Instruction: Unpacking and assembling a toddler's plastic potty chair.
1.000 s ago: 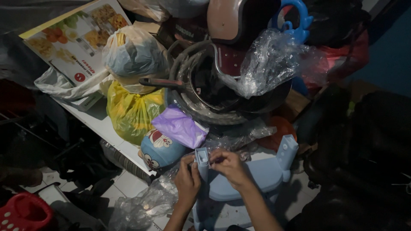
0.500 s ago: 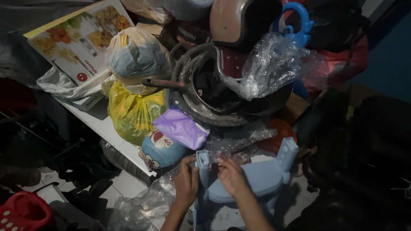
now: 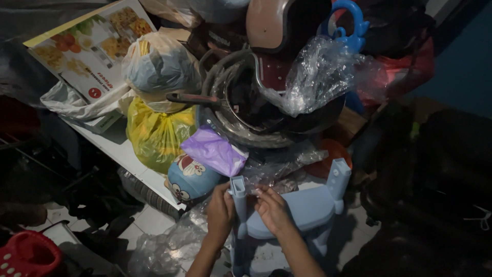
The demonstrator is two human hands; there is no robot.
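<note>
Left hand (image 3: 220,213) wraps upturned pale-blue stool (image 3: 302,210) leg | right hand (image 3: 274,209) pinches clear plastic wrap (image 3: 266,177) | risk: film tearing, cluttered pots (image 3: 256,107) beyond toppling if bumped

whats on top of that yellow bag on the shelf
A knotted white plastic bag with something pale blue inside sits on the yellow bag. A dark pan handle pokes across between them. What each bag holds is hidden by the plastic.

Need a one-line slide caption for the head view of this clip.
Both hands, left hand and right hand, grip a leg of an upturned pale blue plastic stool amid bagged household clutter.
</note>
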